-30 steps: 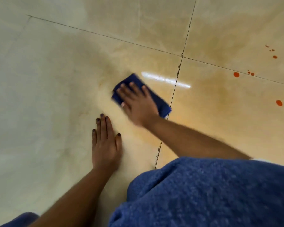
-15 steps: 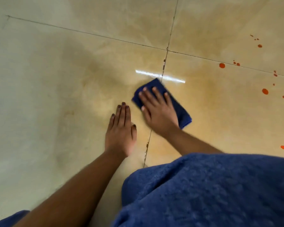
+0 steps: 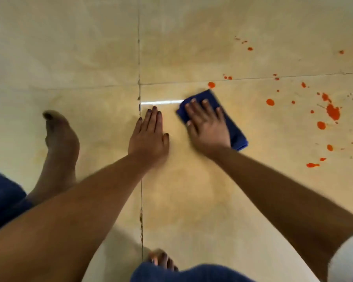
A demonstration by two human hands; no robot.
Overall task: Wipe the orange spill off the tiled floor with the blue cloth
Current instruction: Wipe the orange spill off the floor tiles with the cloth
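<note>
1. Since my view swung a second ago, the tiled floor [image 3: 73, 47] fills the frame differently — the grout cross now sits upper centre and far more of the orange spill [image 3: 332, 111] shows along the right edge.
2. My right hand [image 3: 207, 127] has carried the blue cloth [image 3: 235, 132] across the vertical grout line to centre right; its fingers lie spread and flat, pressing the cloth down, not clamped round it.
3. My left hand [image 3: 149, 137] has followed to just right of that line, fingers together, palm flat as a brace.
4. One round drop [image 3: 211, 85] sits just beyond the cloth's upper corner — next in line, I judge.
5. Open tile lies between cloth and splatter; only faint smears remain lower centre, so most work lies rightward.
</note>
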